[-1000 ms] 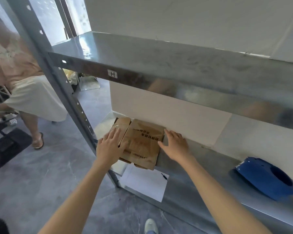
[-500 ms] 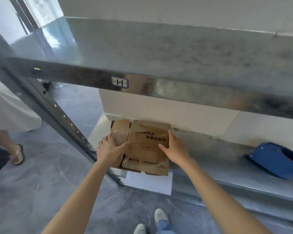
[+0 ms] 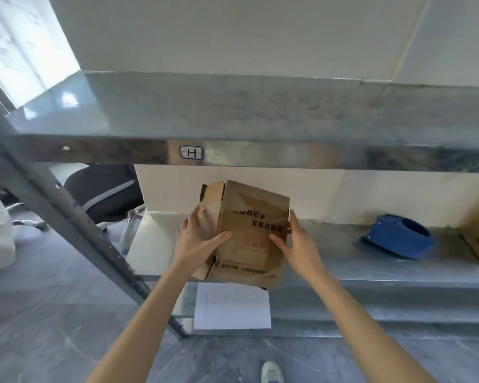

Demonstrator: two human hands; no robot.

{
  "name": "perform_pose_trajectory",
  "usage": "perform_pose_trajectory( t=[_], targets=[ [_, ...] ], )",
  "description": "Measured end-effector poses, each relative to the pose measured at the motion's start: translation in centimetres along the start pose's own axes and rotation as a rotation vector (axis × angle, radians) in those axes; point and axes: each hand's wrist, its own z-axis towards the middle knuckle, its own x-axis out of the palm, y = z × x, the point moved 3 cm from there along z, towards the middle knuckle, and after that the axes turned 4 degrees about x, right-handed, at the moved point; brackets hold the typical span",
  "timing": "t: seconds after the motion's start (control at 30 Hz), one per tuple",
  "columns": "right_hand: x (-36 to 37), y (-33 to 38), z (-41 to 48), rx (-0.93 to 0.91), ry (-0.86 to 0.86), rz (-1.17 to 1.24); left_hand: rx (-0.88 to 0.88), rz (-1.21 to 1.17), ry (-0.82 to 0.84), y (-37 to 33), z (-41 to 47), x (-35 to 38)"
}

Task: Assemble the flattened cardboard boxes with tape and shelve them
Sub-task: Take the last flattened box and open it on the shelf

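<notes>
Flattened cardboard box (image 3: 249,236) is tilted, its near edge overhanging the front lip of the lower shelf (image 3: 371,261), at 6 o'clock from the "H" label (image 3: 191,152). Left hand (image 3: 197,241) grasps its left side, thumb across the printed face; right hand (image 3: 296,244) grasps the right side, thumb on top.

Risks (judged): the loose flap at 10 o'clock of the box could snag the upper shelf (image 3: 260,117) lip if the box is lifted straight up. The stack looks to be more than one sheet; uneven grip could let a lower sheet slide out toward the floor.

Clearance: open room toward 6 o'clock, over the white paper sheet (image 3: 232,305). Slanted upright post (image 3: 67,217) closes 9 o'clock. Blue tape dispenser (image 3: 396,240) sits well apart at 3 o'clock.
</notes>
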Motion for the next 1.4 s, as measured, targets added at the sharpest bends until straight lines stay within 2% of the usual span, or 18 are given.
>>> perform_pose_trajectory(
  t=[0.27, 0.4, 0.67, 0.87, 1.0, 1.1, 1.23, 1.4],
  targets=[
    [-6.0, -2.6, -0.1, 0.065, -0.161, 0.122, 0.306, -0.005, 0.076, -5.1, -0.7, 3.7],
    [-8.6, -4.5, 0.2, 0.03, -0.23, 0.109, 0.366, 0.005, 0.111, -7.2, -0.9, 6.4],
    [-13.8, -10.7, 1.5, 0.015, -0.148, 0.081, 0.348, 0.013, 0.118, -10.4, -0.8, 13.1],
    [-15.6, -13.4, 2.7, -0.044, -0.044, 0.05, 0.318, 0.01, 0.025, -10.5, -1.3, 16.5],
    [-15.8, -13.1, 2.7, -0.137, 0.0, -0.011, 0.26, 0.04, -0.05, -10.4, -1.9, 16.4],
    [-15.9, -12.7, 2.4, -0.194, -0.048, -0.039, 0.237, 0.069, -0.09, -10.5, -2.2, 15.6],
    [-15.6, -13.0, 2.7, -0.205, -0.083, 0.089, 0.238, 0.082, -0.161, -10.7, -2.4, 14.7],
    [-15.5, -12.8, 3.0, -0.223, -0.052, 0.136, 0.289, 0.112, -0.132, -11.0, -2.3, 14.9]
  ],
)
